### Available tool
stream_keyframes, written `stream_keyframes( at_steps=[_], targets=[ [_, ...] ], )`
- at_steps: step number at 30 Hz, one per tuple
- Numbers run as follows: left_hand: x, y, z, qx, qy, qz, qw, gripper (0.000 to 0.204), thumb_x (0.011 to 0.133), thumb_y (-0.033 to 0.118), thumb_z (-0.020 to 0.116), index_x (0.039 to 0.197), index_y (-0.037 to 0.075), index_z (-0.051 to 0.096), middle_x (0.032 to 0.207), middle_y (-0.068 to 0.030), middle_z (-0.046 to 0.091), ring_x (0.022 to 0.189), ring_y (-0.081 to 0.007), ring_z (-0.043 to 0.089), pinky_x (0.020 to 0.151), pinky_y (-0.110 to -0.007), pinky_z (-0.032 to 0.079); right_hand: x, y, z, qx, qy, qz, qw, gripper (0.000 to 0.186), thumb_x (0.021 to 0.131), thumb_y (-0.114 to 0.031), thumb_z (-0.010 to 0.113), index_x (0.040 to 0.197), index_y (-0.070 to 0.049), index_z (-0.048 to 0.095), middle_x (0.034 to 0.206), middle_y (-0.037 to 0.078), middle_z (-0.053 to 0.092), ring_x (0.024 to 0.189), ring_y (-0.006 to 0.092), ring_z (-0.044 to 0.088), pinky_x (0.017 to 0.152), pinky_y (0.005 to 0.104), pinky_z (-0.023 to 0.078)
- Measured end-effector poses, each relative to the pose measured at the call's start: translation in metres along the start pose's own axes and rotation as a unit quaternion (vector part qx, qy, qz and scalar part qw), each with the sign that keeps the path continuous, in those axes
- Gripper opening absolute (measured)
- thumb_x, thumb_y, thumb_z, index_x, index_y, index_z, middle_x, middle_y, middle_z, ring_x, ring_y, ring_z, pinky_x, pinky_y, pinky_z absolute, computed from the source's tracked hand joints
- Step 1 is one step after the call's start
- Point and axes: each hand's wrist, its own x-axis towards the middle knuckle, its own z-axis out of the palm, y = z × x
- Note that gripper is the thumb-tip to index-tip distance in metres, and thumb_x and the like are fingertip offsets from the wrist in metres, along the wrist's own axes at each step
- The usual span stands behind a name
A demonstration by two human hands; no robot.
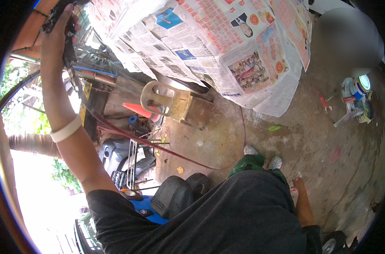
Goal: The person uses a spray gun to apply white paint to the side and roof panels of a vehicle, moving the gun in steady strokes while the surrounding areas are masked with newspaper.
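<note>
Raised high at the upper left, my left hand is wrapped around a dark, hose-fed tool that looks like a spray gun. A metal coupling joins it to a reddish hose, which sags past my body and runs along the floor. Newspaper sheets cover a large object right of that hand; what lies under them is hidden. My right hand hangs low beside my leg, its fingers curled in with nothing visible in them.
A worn plastic chair and an orange cone stand below the newspaper. Paint cans sit on a stand at right. A blue vehicle with black seats is by my left side. A blurred patch covers the upper right.
</note>
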Motion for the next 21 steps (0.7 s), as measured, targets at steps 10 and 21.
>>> stream_keyframes(
  at_steps=[10, 21],
  targets=[
    [-0.021, -0.004, 0.004, -0.115, -0.079, -0.043, 0.989, 0.030, 0.095, 0.040, 0.068, 0.098, 0.010, 0.067, 0.082, 0.0018, 0.063, 0.070, -0.0035, 0.057, 0.057, -0.020, 0.042, -0.017, -0.015, -0.008, 0.008, 0.006, -0.003, 1.000, 0.020, 0.098, -0.023, 0.059, 0.109, -0.007, 0.059, 0.083, 0.009, 0.061, 0.063, 0.0247, 0.067, 0.050, 0.0383, 0.054],
    [-0.293, -0.008, 0.129, -0.186, -0.135, 0.004, 0.973, 0.050, 0.093, 0.013, 0.069, 0.141, 0.006, 0.055, 0.144, -0.0139, 0.055, 0.133, -0.0226, 0.051, 0.107, -0.038, 0.042, -0.118, -0.205, 0.001, 0.031, -0.011, -0.298, 0.954, 0.047, 0.096, -0.026, 0.064, 0.133, 0.001, 0.056, 0.111, 0.012, 0.066, 0.092, 0.0193, 0.066, 0.080, 0.0346, 0.054]
  ],
)
